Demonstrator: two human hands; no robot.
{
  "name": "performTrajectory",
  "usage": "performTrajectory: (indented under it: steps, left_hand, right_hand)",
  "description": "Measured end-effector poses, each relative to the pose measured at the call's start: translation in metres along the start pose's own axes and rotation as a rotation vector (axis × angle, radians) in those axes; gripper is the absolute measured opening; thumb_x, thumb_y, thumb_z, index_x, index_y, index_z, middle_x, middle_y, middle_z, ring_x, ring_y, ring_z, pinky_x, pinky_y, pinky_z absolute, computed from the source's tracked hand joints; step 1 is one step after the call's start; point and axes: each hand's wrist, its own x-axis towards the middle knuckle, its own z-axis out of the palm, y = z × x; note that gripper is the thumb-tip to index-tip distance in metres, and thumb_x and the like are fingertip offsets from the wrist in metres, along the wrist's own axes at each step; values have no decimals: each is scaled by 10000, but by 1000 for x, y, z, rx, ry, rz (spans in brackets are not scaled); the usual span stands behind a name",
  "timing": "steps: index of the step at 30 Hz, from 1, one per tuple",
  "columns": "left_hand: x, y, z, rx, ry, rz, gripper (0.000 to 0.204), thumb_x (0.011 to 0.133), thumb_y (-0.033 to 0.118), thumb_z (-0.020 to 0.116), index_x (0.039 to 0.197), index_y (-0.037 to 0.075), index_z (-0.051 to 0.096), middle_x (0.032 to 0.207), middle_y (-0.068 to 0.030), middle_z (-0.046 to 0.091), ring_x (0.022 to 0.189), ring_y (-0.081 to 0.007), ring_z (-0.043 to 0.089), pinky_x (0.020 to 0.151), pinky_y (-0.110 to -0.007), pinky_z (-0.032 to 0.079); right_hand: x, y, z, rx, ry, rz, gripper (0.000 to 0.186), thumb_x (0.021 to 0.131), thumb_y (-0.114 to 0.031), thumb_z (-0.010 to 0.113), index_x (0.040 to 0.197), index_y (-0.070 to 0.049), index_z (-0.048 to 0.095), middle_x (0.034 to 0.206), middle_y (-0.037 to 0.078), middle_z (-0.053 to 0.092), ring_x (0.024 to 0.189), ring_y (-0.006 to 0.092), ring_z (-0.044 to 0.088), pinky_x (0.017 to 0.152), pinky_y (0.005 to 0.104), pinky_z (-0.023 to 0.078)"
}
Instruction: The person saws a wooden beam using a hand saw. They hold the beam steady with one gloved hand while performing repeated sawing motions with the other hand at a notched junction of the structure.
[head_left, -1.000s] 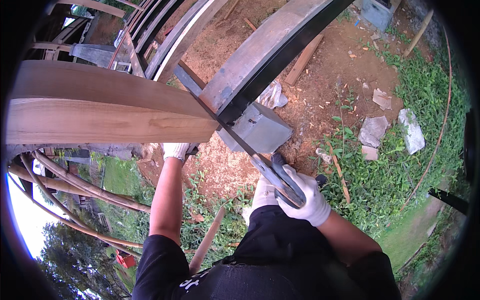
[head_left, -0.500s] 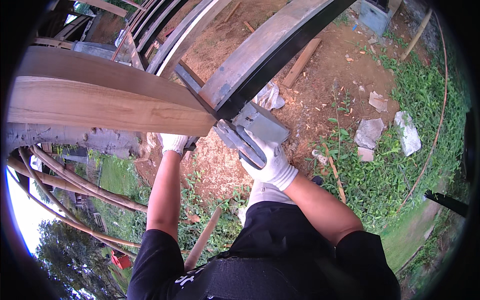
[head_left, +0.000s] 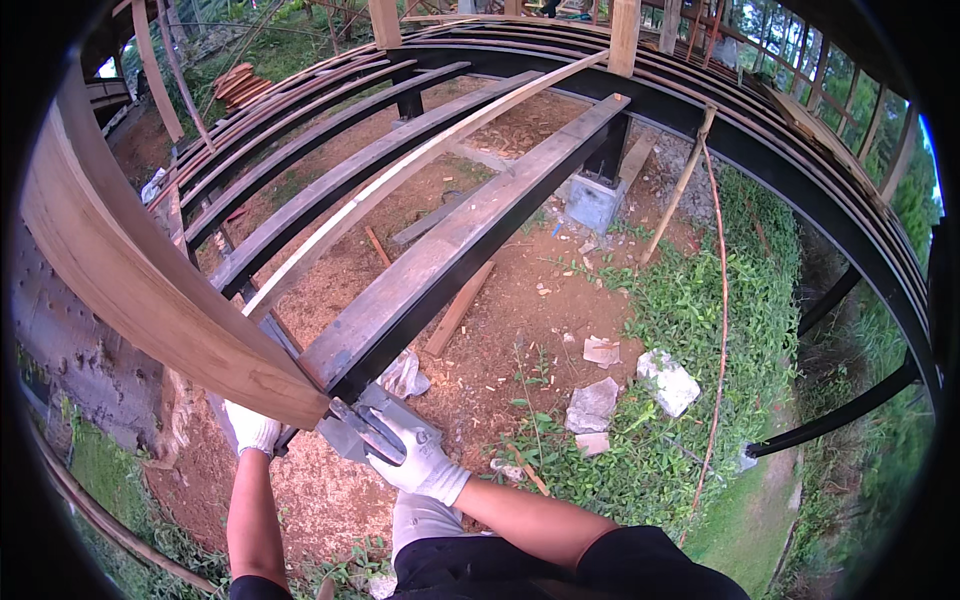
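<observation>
A thick wooden beam (head_left: 215,345) comes in from the left, its end against the end of a black steel beam with a wood top (head_left: 450,245). My right hand (head_left: 420,462), in a white glove, grips a flat dark metal piece (head_left: 372,432) just beside the wooden beam's end. Its exact kind cannot be made out. Behind it is a grey block-like support (head_left: 400,405). My left hand (head_left: 255,428), also gloved, reaches under the wooden beam's near side. Its fingers are hidden, and a small dark metal part (head_left: 287,438) shows next to it.
Parallel joists (head_left: 340,185) run across the far side, bounded by a curved black steel beam (head_left: 780,165). A concrete footing (head_left: 592,203) carries a post. Broken concrete chunks (head_left: 667,382) and a loose board (head_left: 460,310) lie on the ground. A thin pole (head_left: 680,185) leans at the right.
My view has tilted up and swung right, bringing more of the frame into sight. Both hands stay at the wooden beam's end, with little visible change in their hold.
</observation>
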Motion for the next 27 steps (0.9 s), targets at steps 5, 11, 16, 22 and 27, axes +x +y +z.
performTrajectory:
  steps: [5, 11, 16, 22, 27]
  left_hand:
    - [1, 33, -5, 991, 147, 345, 457, 1004, 380, 563, 1285, 47, 703, 1340, -185, 699, 1256, -388, 608, 1139, -548, 360]
    - [-8, 79, 33, 1436, 47, 260, 349, 977, 321, 559, 1031, 84, 811, 991, -156, 791, 1047, -350, 714, 1145, -601, 366]
    - [-12, 62, 5, 1481, 17, 254, 337, 977, 275, 540, 924, 89, 816, 904, -157, 786, 962, -351, 720, 1127, -599, 380]
    - [-18, 84, 15, 1463, 97, 245, 360, 983, 304, 539, 907, 89, 817, 908, -152, 787, 985, -347, 719, 1143, -594, 363]
    - [-14, 66, 17, 1441, 26, 267, 398, 1009, 301, 486, 936, 70, 803, 910, -179, 779, 976, -365, 715, 1128, -602, 370]
  right_hand:
    - [-94, -36, -71, 13, -30, 3, 609, 920, -105, 730, 1488, 19, 547, 1370, 223, 686, 1125, 334, 751, 969, 422, 604]
    - [-9, -30, -37, -62, -61, 85, 588, 874, -179, 781, 1405, 8, 613, 1275, 267, 705, 1107, 439, 717, 942, 458, 590]
    - [-42, -44, -52, 55, -112, 77, 607, 908, -163, 753, 1457, 16, 566, 1292, 262, 704, 1175, 370, 717, 1007, 433, 572]
    - [-92, -49, -85, 92, -105, 74, 628, 944, -6, 665, 1538, 39, 468, 1525, 205, 593, 1394, 226, 604, 1148, 354, 481]
    - [5, -32, -23, 58, -60, 74, 563, 915, -147, 747, 1425, 29, 584, 1247, 246, 734, 1135, 356, 740, 928, 413, 594]
